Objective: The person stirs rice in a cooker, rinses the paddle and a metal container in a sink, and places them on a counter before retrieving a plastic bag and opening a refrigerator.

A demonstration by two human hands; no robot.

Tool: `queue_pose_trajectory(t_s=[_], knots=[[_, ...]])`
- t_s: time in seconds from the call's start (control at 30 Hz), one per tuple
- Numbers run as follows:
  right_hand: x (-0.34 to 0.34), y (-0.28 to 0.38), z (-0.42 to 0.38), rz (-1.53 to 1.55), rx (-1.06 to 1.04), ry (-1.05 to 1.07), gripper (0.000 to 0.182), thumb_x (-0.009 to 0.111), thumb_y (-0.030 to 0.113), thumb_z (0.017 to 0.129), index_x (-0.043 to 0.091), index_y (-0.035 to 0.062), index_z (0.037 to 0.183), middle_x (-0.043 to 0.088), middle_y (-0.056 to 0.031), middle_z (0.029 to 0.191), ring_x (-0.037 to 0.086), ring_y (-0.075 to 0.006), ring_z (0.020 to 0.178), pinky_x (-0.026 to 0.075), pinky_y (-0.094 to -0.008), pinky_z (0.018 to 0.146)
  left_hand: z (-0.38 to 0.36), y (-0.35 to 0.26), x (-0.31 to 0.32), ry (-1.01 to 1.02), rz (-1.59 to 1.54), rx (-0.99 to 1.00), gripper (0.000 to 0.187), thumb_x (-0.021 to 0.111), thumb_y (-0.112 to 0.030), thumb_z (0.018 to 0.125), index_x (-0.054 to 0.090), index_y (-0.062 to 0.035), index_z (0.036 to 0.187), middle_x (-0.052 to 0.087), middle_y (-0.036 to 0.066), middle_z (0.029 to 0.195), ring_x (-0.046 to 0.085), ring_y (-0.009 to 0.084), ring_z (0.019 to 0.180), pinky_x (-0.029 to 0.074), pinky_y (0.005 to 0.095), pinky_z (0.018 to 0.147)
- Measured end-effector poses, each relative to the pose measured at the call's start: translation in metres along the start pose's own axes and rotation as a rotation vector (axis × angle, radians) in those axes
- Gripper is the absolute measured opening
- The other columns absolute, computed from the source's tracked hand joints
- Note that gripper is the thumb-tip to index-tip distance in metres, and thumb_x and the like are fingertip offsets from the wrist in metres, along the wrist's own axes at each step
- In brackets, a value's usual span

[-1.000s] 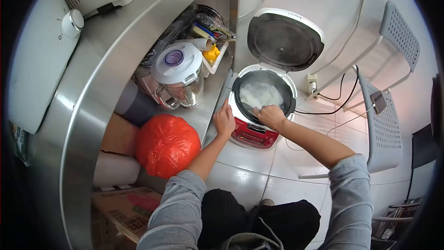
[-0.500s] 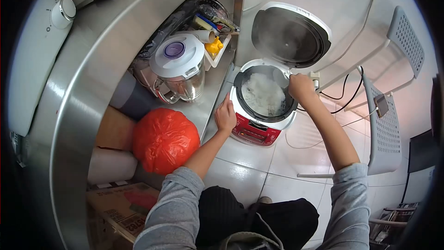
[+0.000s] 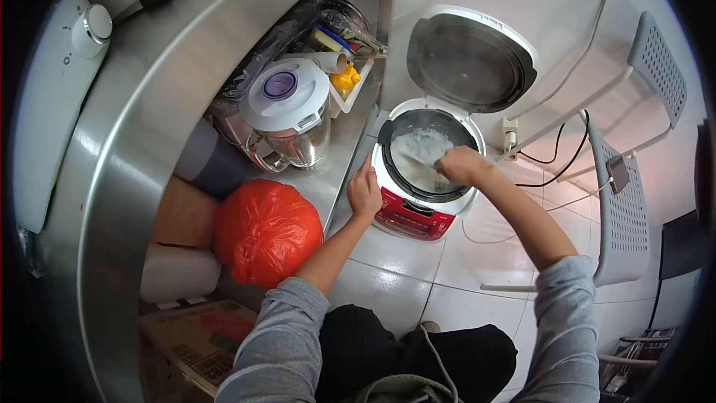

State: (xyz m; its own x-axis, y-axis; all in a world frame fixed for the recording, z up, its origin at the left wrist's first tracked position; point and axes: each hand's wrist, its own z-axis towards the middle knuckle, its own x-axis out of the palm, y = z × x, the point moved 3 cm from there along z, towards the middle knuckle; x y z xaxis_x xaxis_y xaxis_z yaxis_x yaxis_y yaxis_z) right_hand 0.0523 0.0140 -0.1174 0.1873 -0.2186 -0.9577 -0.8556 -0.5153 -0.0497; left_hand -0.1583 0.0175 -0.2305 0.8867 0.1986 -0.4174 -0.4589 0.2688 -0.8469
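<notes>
A red and white rice cooker stands on the tiled floor with its dark-lined lid raised. Steaming white rice lies in its dark inner pot. My right hand reaches over the right rim, fingers closed around the handle of a pale rice paddle. The paddle's blade is down in the rice, and steam blurs its outline. Against the cooker's left side rests my left hand, its fingers stretched along the white casing and holding nothing.
To the left, a steel shelf bears a blender, a red plastic bag and a white tray with a yellow item. A cardboard box sits lower left. A grey perforated chair and cables stand at right.
My right hand has moved left and down from the pot's right rim to over the rice, carrying the paddle into it. My left hand stays at the cooker's side.
</notes>
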Motion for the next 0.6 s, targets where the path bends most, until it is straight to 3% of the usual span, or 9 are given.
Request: queue_pose_trajectory(t_s=[0.13, 0.2, 0.3, 0.37, 0.47, 0.6], knots=[[-0.037, 0.006, -0.033, -0.145, 0.003, 0.073, 0.014, 0.055, 0.013, 0.073, 0.067, 0.006, 0.072, 0.064, -0.0161, 0.073, 0.064, -0.0319, 0.072, 0.051, -0.0409, 0.064, 0.001, -0.002, -0.002, -0.008, -0.026, 0.021, 0.038, 0.037, -0.018, 0.089, 0.052, -0.0019, 0.121, 0.06, 0.025, 0.1, 0.056, 0.0398, 0.091, 0.042, 0.0441, 0.081], [-0.062, 0.007, -0.05, -0.145, 0.144, 0.045, 0.013, 0.055, 0.011, 0.073, 0.067, 0.006, 0.07, 0.065, -0.0148, 0.074, 0.064, -0.0301, 0.071, 0.052, -0.0394, 0.063, 0.0, -0.002, -0.002, 0.0, -0.021, 0.015, 0.038, 0.037, -0.018, 0.089, 0.052, -0.002, 0.121, 0.06, 0.025, 0.1, 0.056, 0.0397, 0.091, 0.042, 0.044, 0.081], [-0.044, 0.01, -0.056, -0.186, 0.197, 0.101, 0.013, 0.055, 0.01, 0.073, 0.067, 0.0072, 0.069, 0.065, -0.0135, 0.074, 0.065, -0.0295, 0.071, 0.052, -0.0384, 0.063, 0.0, -0.003, -0.002, -0.022, -0.028, 0.024, 0.039, 0.037, -0.018, 0.09, 0.051, -0.0018, 0.122, 0.06, 0.024, 0.101, 0.056, 0.0393, 0.092, 0.042, 0.0442, 0.081], [-0.003, 0.01, -0.041, -0.269, 0.157, 0.05, 0.012, 0.056, 0.011, 0.073, 0.066, 0.0083, 0.068, 0.065, -0.0126, 0.074, 0.065, -0.0278, 0.073, 0.052, -0.0369, 0.062, 0.0, -0.009, -0.005, 0.065, 0.027, -0.065, 0.039, 0.031, -0.017, 0.091, 0.051, -0.0046, 0.123, 0.058, 0.025, 0.105, 0.055, 0.0404, 0.095, 0.042, 0.0427, 0.083], [0.014, -0.003, -0.02, -0.239, 0.159, -0.089, 0.011, 0.056, 0.009, 0.073, 0.066, 0.0076, 0.071, 0.065, -0.0123, 0.074, 0.066, -0.0266, 0.073, 0.052, -0.0358, 0.063, 0.003, -0.001, 0.001, -0.003, -0.01, 0.028, 0.039, 0.034, -0.018, 0.091, 0.051, -0.0037, 0.122, 0.059, 0.024, 0.102, 0.056, 0.0398, 0.092, 0.042, 0.0437, 0.081], [0.008, -0.015, -0.011, -0.147, 0.341, -0.169, 0.01, 0.055, 0.007, 0.074, 0.065, 0.0061, 0.076, 0.065, -0.0142, 0.076, 0.065, -0.0293, 0.073, 0.052, -0.0378, 0.064, 0.002, -0.004, 0.0, 0.012, -0.005, 0.026, 0.038, 0.037, -0.018, 0.09, 0.051, -0.0023, 0.121, 0.06, 0.024, 0.102, 0.056, 0.0388, 0.093, 0.042, 0.0437, 0.082]])
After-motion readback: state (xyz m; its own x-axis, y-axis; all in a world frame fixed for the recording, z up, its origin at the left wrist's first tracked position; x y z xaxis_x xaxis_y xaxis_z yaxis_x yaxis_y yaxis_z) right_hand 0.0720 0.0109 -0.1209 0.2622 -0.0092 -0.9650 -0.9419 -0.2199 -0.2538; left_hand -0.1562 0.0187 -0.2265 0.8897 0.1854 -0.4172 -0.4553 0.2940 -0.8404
